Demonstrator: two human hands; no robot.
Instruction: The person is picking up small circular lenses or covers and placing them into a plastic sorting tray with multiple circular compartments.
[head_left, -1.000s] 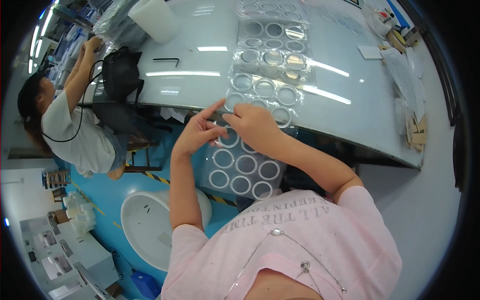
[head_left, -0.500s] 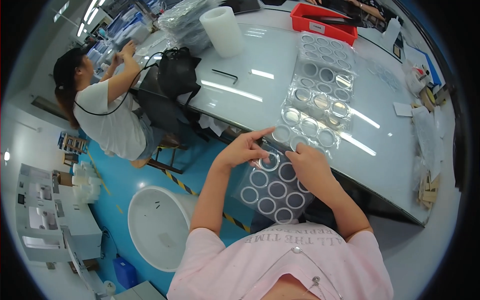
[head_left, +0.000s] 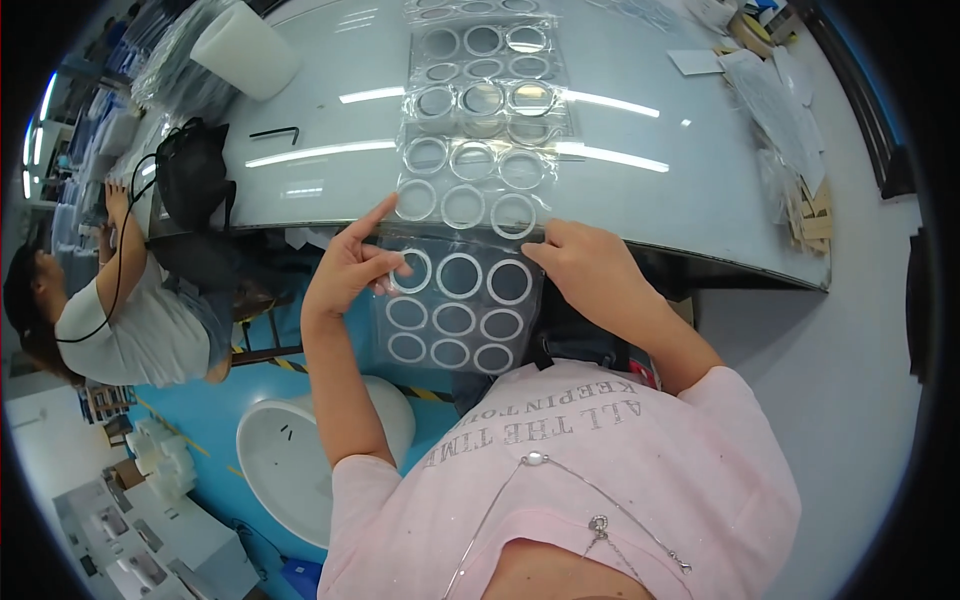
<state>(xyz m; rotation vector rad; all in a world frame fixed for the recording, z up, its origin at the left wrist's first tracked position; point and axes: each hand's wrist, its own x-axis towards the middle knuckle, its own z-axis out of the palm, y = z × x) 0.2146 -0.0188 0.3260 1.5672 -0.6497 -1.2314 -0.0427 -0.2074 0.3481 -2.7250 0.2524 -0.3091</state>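
A long clear plastic sheet of white rings (head_left: 463, 207) lies across the table and hangs over its near edge. The rings sit in rows of three; the hanging part (head_left: 455, 320) drops in front of my body. My left hand (head_left: 347, 272) grips the hanging part's left side near its upper ring, thumb and lower fingers on the film, index finger stretched toward the table edge. At the right side, my right hand (head_left: 590, 265) pinches the film's edge just below the table edge, its other fingers curled. Both hands are level with each other.
A glass-like table (head_left: 330, 185) carries a black hex key (head_left: 275, 133), a white foam roll (head_left: 245, 50), a black bag (head_left: 192, 175), and plastic and cardboard scraps (head_left: 790, 130) at right. A large white tub (head_left: 300, 460) stands on the floor. A co-worker (head_left: 140, 325) sits at left.
My view has turned, so the ring sheet now runs straight away from me and the hanging part lies flatter to view. Both hands stay on the sheet; my right hand sits farther from the left.
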